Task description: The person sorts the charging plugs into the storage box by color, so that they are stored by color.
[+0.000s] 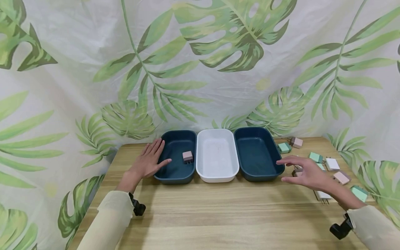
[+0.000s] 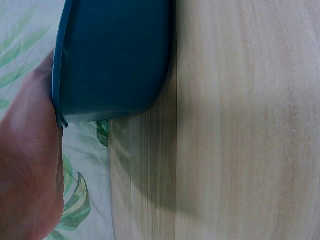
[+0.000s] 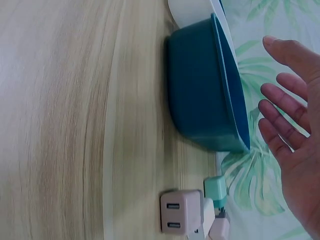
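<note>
My left hand [image 1: 147,163] rests with spread, straight fingers on the left rim of a dark blue tray [image 1: 175,181]. Inside that tray lies one pink charger plug [image 1: 187,157], its prongs toward the front. My right hand [image 1: 304,172] hovers with loosely bent, parted fingers beside the right corner of a second dark blue tray [image 1: 257,178]; nothing is in its grasp. Below it, a pink charger plug [image 3: 180,212] shows two USB ports in the right wrist view. This hand partly covers some of the plugs in the head view.
Between the blue trays stands a white tray [image 1: 217,179]. Several pink, white and green plugs lie scattered at the table's right side, among them a green plug [image 1: 359,193] and a white plug [image 1: 332,164]. A leaf-patterned cloth [image 1: 225,86] hangs behind the wooden table [image 1: 218,215].
</note>
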Tool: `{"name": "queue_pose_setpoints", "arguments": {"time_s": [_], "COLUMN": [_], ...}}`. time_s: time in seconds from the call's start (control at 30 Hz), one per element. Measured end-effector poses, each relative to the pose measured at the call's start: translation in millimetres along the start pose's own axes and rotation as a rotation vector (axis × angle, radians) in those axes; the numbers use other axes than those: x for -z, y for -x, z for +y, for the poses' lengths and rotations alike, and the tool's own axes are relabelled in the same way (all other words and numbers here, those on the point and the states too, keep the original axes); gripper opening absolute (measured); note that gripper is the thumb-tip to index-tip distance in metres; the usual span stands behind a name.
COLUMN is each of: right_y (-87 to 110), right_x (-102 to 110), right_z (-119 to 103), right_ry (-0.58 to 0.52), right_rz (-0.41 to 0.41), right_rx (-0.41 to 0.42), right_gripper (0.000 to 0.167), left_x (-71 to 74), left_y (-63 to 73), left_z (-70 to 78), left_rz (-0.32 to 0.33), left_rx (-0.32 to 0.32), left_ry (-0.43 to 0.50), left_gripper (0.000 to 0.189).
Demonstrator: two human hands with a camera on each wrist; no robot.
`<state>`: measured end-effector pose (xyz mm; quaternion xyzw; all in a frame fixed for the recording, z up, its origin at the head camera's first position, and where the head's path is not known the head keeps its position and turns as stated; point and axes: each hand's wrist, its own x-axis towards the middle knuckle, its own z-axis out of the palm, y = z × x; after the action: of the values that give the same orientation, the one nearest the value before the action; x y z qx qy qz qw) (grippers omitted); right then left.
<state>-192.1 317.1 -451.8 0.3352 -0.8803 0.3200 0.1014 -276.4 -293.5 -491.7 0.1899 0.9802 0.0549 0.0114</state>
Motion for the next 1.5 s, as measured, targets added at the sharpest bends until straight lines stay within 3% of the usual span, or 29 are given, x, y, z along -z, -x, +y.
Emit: {"name": "queue_pose_setpoints", "arguments": {"time_s": [0.27, 0.8, 1.17, 1.5], "right_y": [4.2, 16.9, 25.6, 29.5], "right_x": [8.6, 24.3, 23.9, 23.7], "right_z": [7.0, 23.9, 43.3, 57.2], "right_ry": [0.009, 0.086, 0.056, 0.070], "right_rz": [0.005, -0.048, -0.076, -0.097], "right_rx": [0.020, -0.072, -0.117, -0.105], "right_gripper": [0.052, 0.054, 0.050, 0.050], "left_x": [-3.2, -2.8, -3.6, -3.6], "left_y": [1.5, -0.6, -0.7, -0.4], "left_z": [-3.9, -3.1, -4.0, -3.6], "left_rz": [0.008, 0.003, -0.001, 0.006], "left_rx": [0.002, -0.004, -0.009, -0.009], "left_ry": [-0.005, -0.001, 0.000, -0.010], "left_gripper": [0.096, 0.096, 0.096, 0.096]}}
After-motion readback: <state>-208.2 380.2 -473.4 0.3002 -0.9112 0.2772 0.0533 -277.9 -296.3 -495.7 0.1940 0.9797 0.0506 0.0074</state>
